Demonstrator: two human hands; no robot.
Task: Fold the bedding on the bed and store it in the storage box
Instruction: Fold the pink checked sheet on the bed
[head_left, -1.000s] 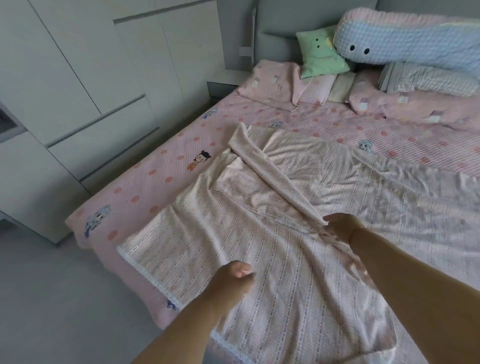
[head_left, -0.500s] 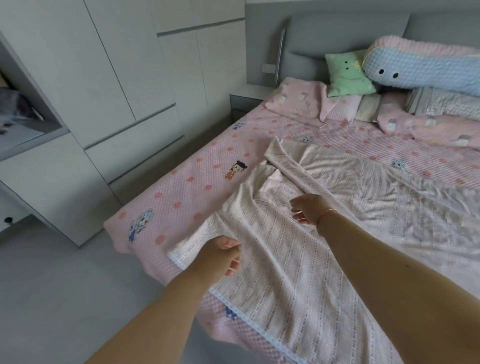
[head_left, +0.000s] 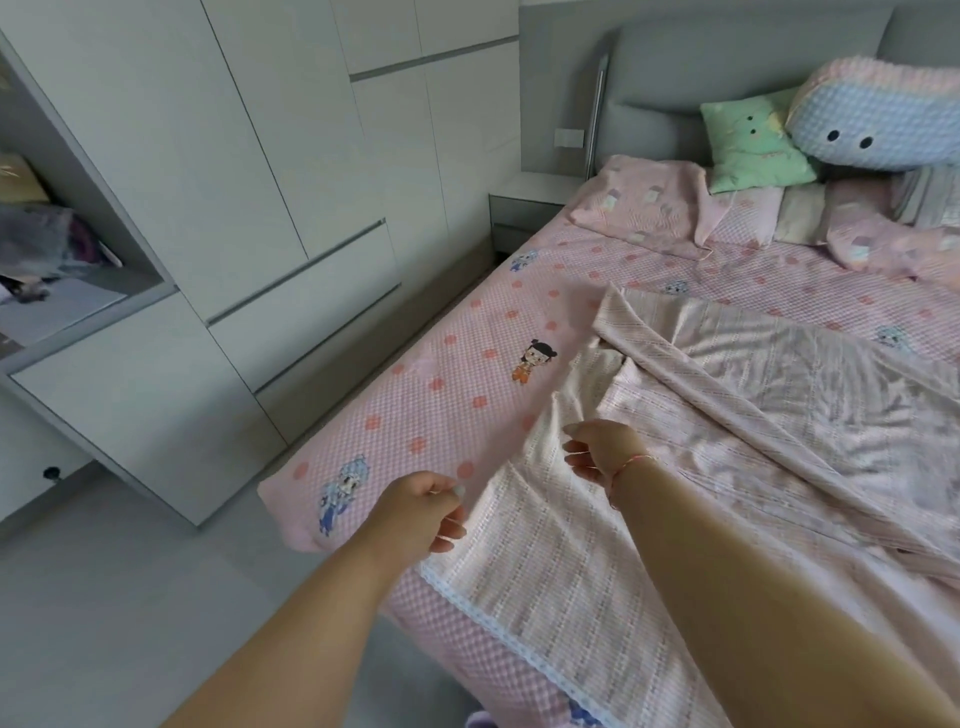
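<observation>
— Pink blanket (head_left: 649, 519) lies half-folded on the bed (head_left: 415, 415). The hands?
— Both arms reach out. Left hand (head_left: 421, 512) pinches the blanket's left edge; right hand (head_left: 602, 457) hovers with loosely curled fingers, grasping nothing.
— Room to move?
— Bare sheet toward ten o'clock, up to the bed's edge; pillows (head_left: 753, 140) at one o'clock; the lace hem (head_left: 493, 629) runs along the foot.

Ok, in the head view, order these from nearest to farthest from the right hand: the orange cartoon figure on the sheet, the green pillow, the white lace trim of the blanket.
From the right hand:
1. Orange cartoon figure printed on the pink sheet, up and left of the hand.
2. White lace trim along the striped blanket's edge, below the hand, toward the foot.
3. Green pillow, far off at the headboard.
</observation>
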